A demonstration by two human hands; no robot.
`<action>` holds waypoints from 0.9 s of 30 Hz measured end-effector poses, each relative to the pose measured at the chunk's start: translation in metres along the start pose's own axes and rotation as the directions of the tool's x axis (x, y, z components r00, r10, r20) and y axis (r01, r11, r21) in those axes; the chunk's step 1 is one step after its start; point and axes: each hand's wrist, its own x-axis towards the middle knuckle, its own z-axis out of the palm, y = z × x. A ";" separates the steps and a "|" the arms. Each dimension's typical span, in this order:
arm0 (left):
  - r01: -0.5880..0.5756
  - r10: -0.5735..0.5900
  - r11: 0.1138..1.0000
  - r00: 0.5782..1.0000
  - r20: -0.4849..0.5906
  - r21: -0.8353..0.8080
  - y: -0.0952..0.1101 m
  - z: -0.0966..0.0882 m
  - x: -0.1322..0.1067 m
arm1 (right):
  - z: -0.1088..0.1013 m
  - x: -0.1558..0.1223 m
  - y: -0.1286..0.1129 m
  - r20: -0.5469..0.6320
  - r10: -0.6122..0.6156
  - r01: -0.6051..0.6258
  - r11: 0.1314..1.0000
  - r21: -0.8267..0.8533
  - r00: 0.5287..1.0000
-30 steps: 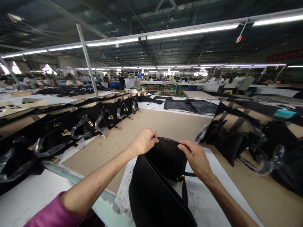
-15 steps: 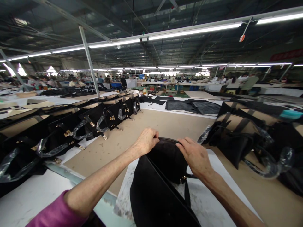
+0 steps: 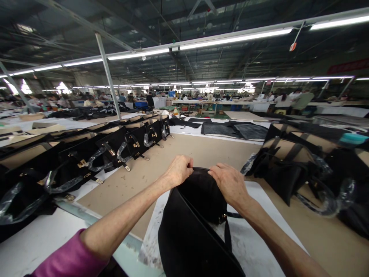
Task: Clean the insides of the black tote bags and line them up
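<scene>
A black handbag (image 3: 190,234) stands in front of me on a smudged white sheet (image 3: 154,244), its lower part cut off by the frame. Its far edge is gripped by both hands. My left hand (image 3: 180,169) is closed, thumb and fingers pinching that edge on the left. A short way to the right, my right hand (image 3: 229,182) pinches the same edge, fingers bent over it. Small gold-coloured hardware (image 3: 222,218) and a narrow black strap (image 3: 227,235) show on the bag's right side, below my right hand.
A row of black handbags (image 3: 109,148) with plastic-wrapped handles lines the table's left. More black bags (image 3: 291,165) crowd the right. Flat black pieces (image 3: 235,130) lie at the back of the tan tabletop (image 3: 201,148). People (image 3: 300,98) work at distant tables.
My right hand has slid a little left along the bag's edge, closer to my left hand. The left hand keeps its hold, and the bag has barely moved.
</scene>
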 end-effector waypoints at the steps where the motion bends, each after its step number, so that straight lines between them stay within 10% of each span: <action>1: 0.002 -0.002 1.000 1.000 0.000 -0.002 0.001 0.000 0.000 | 0.000 0.001 0.000 0.008 0.009 -0.009 1.000 0.010 1.000; 18: 0.015 -0.015 1.000 1.000 0.002 -0.001 0.000 0.001 -0.002 | -0.002 0.031 -0.021 0.199 -0.064 0.028 0.984 0.178 0.978; 27: 0.108 -0.104 0.993 0.990 0.098 -0.039 -0.015 -0.019 -0.023 | -0.015 0.019 -0.025 0.225 -0.075 0.081 0.997 -0.017 0.971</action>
